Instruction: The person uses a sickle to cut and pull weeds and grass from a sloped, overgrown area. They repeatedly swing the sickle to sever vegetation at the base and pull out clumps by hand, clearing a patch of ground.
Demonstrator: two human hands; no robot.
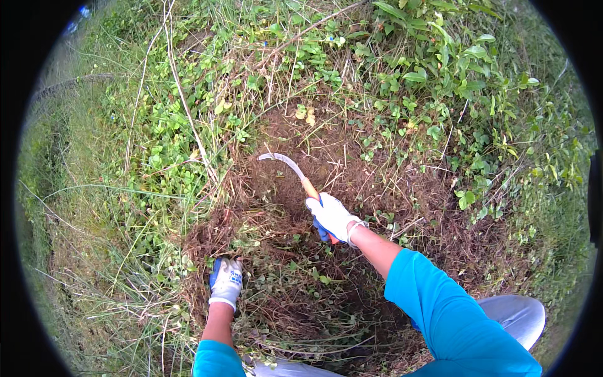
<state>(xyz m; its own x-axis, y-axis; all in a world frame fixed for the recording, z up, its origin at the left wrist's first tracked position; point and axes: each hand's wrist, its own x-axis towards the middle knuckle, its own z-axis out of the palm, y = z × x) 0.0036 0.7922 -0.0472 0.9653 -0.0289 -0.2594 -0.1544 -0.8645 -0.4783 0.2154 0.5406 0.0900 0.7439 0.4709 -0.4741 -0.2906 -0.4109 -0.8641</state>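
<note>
In my right hand (328, 217), gloved in white with blue, is a sickle with an orange handle (310, 188). Its curved metal blade (285, 160) points up and to the left, over a patch of bare brown soil (301, 136). My left hand (226, 279), in a white glove with blue and some printing, grips the edge of a matted clump of weeds and roots (207, 242). Its fingertips are buried in the clump. Loose pulled weeds (287, 292) lie between the hands and toward my legs.
Low green leafy plants (165, 155) grow on the left, and taller leafy stems (438, 61) at the upper right. A pale dry stalk (181, 94) slants down at the upper left. My knee (513, 315) in grey trousers is at lower right.
</note>
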